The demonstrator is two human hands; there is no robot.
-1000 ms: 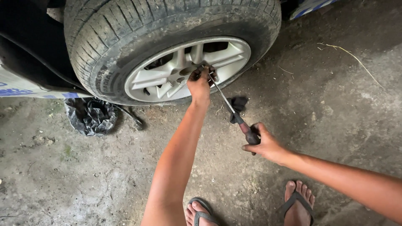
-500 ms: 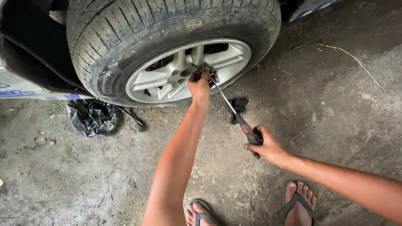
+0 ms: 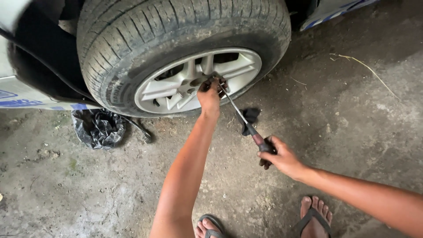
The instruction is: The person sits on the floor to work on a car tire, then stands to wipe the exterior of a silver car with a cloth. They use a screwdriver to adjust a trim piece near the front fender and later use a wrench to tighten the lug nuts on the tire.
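Note:
A car wheel with a worn black tyre [image 3: 145, 26] and a silver alloy rim [image 3: 176, 88] fills the top of the head view. A long metal wheel wrench [image 3: 238, 112] runs from the rim's hub down to the right. My left hand [image 3: 209, 93] grips the wrench's socket end at the hub. My right hand [image 3: 282, 156] is closed around the dark handle end [image 3: 263, 144], low and to the right of the wheel. My feet in flip-flops [image 3: 313, 216] stand on the concrete at the bottom edge.
A crumpled black plastic bag [image 3: 98, 128] lies on the ground under the car's left side, with a dark metal rod [image 3: 140, 128] beside it. A small dark object [image 3: 251, 115] lies under the wrench. The car body [image 3: 17, 94] overhangs at left. Rough concrete [image 3: 352, 114] extends right.
The view has shifted slightly. My right hand with the handle has moved a little down and to the right; my left hand stays at the hub.

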